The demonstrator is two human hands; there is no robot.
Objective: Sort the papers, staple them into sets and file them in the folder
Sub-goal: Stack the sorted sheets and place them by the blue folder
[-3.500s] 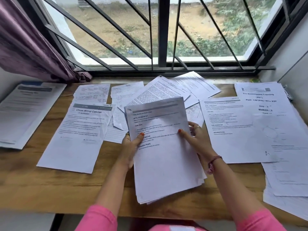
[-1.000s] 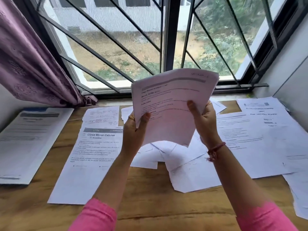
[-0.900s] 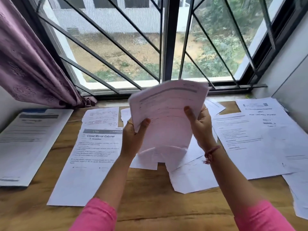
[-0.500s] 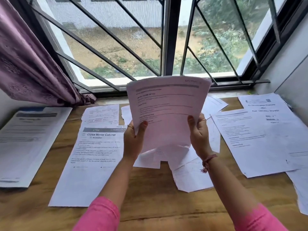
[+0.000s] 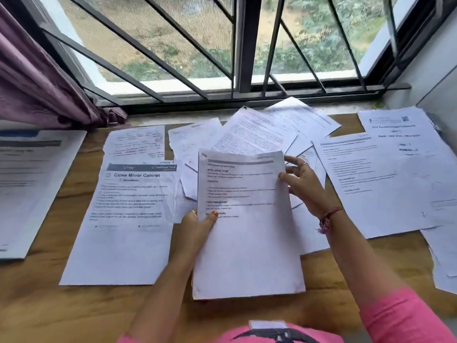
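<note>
Two hands worked one stack of papers [image 5: 247, 226] at the wooden desk [image 5: 74, 313] under the barred window [image 5: 242, 45], seen from my head camera. My left hand [image 5: 195, 226] gripped the stack at its left edge, thumb curled over the top sheet and fingers tucked beneath. My right hand [image 5: 300, 184] met the stack's right edge near the top, thumb tip on the paper and fingers spread loosely behind it, pinching nothing that I could make out. The stack sat squared and tilted toward me, its bottom edge near the desk's front; whether it touched the wood I could not tell.

Left of the stack lay a sheet headed "Close Mirror Cabinet" [image 5: 128, 206], flat on the desk, with a handwritten slip [image 5: 137, 142] just above it. Farther left lay another printed document [image 5: 29, 186] with a blue band at its top. Behind the stack, a loose fan of overlapping pages [image 5: 259, 129] reached toward the sill. To the right, a large printed sheet [image 5: 371, 184] lay over more pages [image 5: 405, 129] beside the wall. A purple curtain [image 5: 37, 78] hung at the window's left. Pink sleeves [image 5: 400, 315] covered my arms, and a red thread band [image 5: 326, 219] circled my right wrist.
</note>
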